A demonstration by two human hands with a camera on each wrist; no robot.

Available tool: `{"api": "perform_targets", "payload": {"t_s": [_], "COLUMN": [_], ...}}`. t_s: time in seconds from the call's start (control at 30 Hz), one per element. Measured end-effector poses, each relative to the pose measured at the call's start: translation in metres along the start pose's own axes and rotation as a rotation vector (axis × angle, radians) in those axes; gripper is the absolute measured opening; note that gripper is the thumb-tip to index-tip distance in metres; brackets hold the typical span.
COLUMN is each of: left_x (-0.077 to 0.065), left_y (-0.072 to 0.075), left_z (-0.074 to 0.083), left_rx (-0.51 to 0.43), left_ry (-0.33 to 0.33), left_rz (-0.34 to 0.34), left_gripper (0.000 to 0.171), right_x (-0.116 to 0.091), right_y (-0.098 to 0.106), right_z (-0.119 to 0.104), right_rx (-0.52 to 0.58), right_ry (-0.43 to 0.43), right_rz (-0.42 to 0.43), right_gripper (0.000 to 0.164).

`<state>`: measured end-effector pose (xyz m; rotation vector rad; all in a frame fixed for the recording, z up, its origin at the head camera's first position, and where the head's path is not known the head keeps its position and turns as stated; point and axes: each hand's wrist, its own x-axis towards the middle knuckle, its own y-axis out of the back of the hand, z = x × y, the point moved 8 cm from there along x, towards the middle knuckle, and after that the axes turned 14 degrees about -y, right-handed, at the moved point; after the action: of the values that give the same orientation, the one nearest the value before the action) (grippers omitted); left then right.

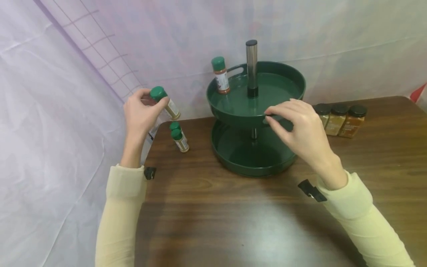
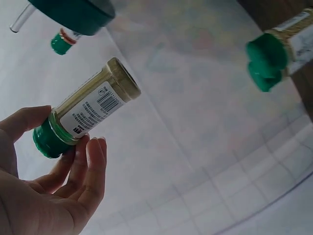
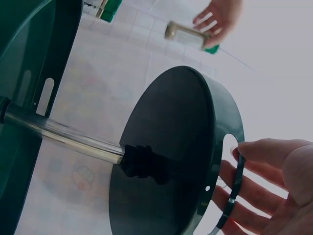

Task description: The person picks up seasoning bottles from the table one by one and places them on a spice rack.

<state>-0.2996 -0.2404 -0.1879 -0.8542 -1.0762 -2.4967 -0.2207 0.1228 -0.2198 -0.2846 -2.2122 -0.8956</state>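
My left hand (image 1: pixel 138 115) holds a spice jar (image 1: pixel 172 110) by its green cap, thumb on one side and fingers on the other. The jar is tilted in the air left of a green two-tier tray (image 1: pixel 255 170). Pale powder and a white barcode label show on the jar (image 2: pixel 93 110) in the left wrist view. With its thumb and fingers, my right hand (image 1: pixel 305 131) grips the slotted handle in the upper tier's rim (image 3: pixel 230 117). On that upper tier stands a green-capped spice jar (image 1: pixel 221 79) with reddish contents, left of the metal post (image 1: pixel 252 68).
Two green-capped jars (image 1: pixel 181 144) stand close together near the wooden table's (image 1: pixel 207 200) left edge, below the held jar. Several square jars with black lids (image 1: pixel 353 122) stand right of the tray, partly behind my right hand. A pale curtain (image 1: pixel 173 44) hangs behind.
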Motion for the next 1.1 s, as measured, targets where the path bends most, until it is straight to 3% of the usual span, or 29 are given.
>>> {"api": "perform_targets", "payload": {"t_s": [0.2,0.43,0.83,1.1], "left_x": [0.016,0.031,0.049,0.053], "left_y": [-0.001,-0.004,-0.021,-0.042], "left_z": [0.024,0.049,0.083,0.104], "left_rx": [-0.06,-0.062,-0.119,-0.142], "left_ry": [-0.045,-0.09,-0.149,-0.199], "left_rz": [-0.003,0.006,-0.032,-0.064], "left_gripper": [0.038,0.036,0.035,0.035], "right_x": [-0.002,-0.006,-0.009,-0.011], "right_y": [-0.003,-0.006,-0.003,-0.004], "right_z": [-0.003,-0.008,-0.009,-0.012], "right_rx": [-0.01,-0.012,-0.015,-0.006], "right_ry": [0.012,0.06,0.052,0.055], "right_rz": [0.012,0.034,0.046,0.062], "right_gripper": [0.015,0.019,0.019,0.02]}}
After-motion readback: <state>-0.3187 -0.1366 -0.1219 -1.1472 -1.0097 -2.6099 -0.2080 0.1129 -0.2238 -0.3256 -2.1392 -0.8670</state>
